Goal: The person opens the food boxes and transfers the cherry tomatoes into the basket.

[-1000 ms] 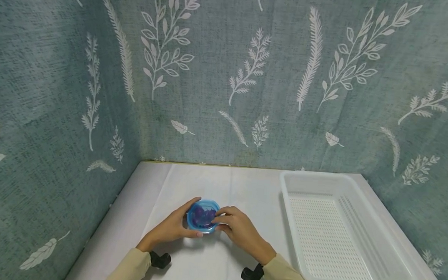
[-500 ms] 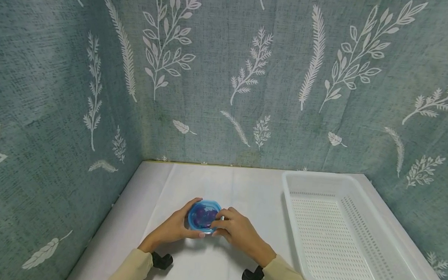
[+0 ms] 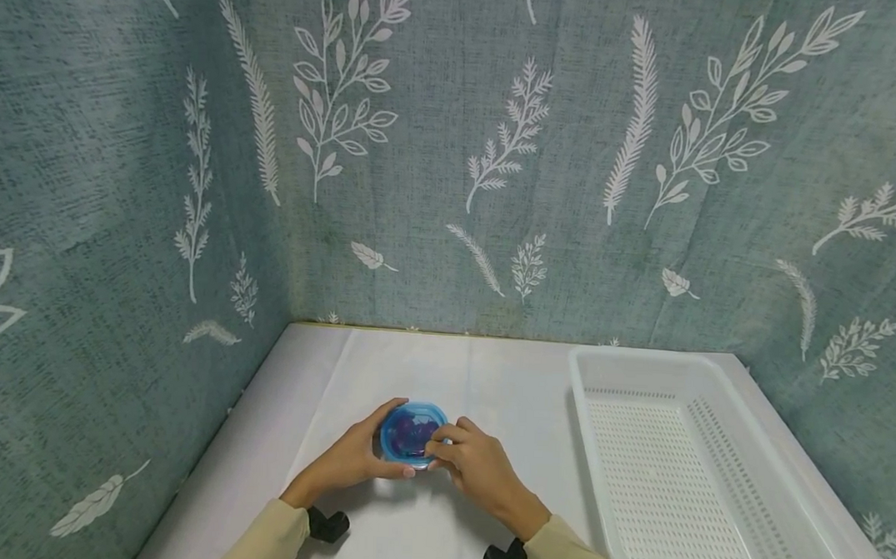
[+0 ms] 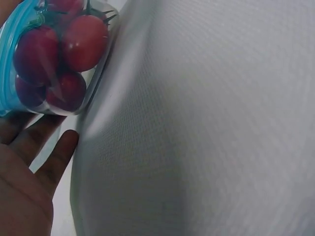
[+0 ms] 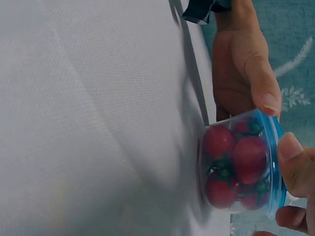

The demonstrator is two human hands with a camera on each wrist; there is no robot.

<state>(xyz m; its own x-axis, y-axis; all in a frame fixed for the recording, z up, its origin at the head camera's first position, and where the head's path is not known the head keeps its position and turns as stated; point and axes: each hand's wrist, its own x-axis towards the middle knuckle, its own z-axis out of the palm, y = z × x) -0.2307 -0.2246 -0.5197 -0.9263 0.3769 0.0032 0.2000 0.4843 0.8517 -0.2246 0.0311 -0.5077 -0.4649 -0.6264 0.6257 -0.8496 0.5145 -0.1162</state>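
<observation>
A small clear plastic container (image 5: 234, 160) holds several red cherry tomatoes (image 5: 249, 157) with green stems. It stands on the white tablecloth, topped by a translucent blue lid (image 3: 415, 408). My left hand (image 3: 350, 457) grips it from the left, thumb on the near side and fingers round the far side. In the left wrist view, some fingers of the left hand (image 4: 29, 172) lie along the container's side. My right hand (image 3: 485, 473) pinches the lid's right edge with curled fingers. The right wrist view has the right thumb (image 5: 290, 147) against the blue rim.
A large white perforated plastic basket (image 3: 586, 461) stands at the right of the table. Patterned blue-green cloth (image 3: 422, 187) walls in the back and sides. Black wrist mounts (image 3: 328, 524) sit on both wrists, close over the table.
The right fingers have shifted slightly along the lid's right edge. The left hand keeps its grip on the container. The whole head view has drifted a little.
</observation>
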